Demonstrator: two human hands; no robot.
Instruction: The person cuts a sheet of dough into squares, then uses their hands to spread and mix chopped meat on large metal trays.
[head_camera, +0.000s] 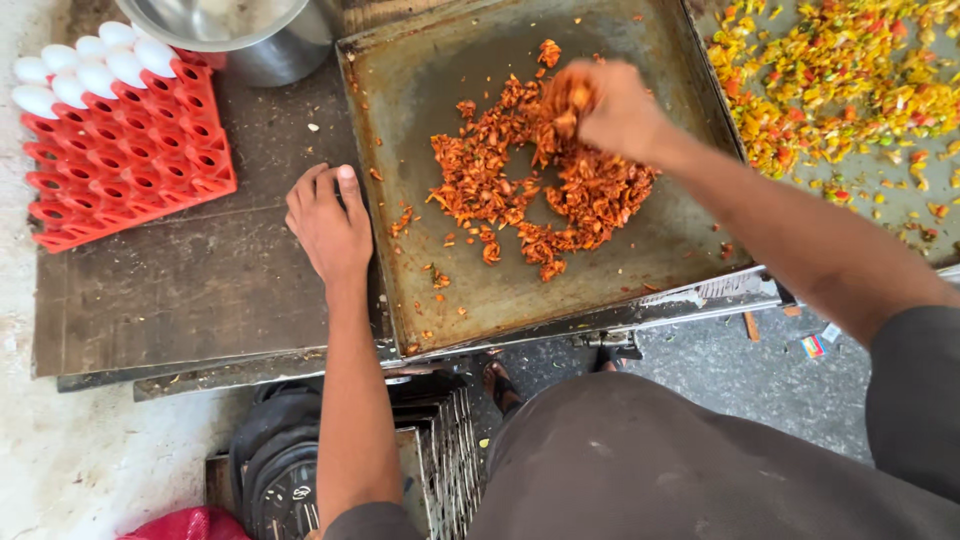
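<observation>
A heap of orange-red shredded food (530, 175) lies in the middle of a dull metal tray (640, 40), spread from the centre toward the tray's right edge, with loose crumbs scattered toward its left edge and near corner. The right hand (610, 108) is over the far part of the heap, fingers bunched and clenched around a pinch of the shreds, some of which show between the fingertips; the hand is blurred. The left hand (328, 222) lies flat, fingers loose and holding nothing, on the dark worktop (180, 290) just beside the tray's left edge, the fingertips touching or nearly touching its rim.

On the far left corner of the worktop stands a red plastic egg tray (130, 150), mostly bare cups, with a few white eggs (85, 65) in its far rows. A steel bowl (240, 30) sits at the worktop's far edge, between the egg tray and the metal tray. Beyond the tray's right edge, a second surface (900, 215) carries chopped yellow, orange and green vegetable bits (840, 80). Below the near edge are the person's dark trousers (680, 460) and a stack of metal racks (440, 450).
</observation>
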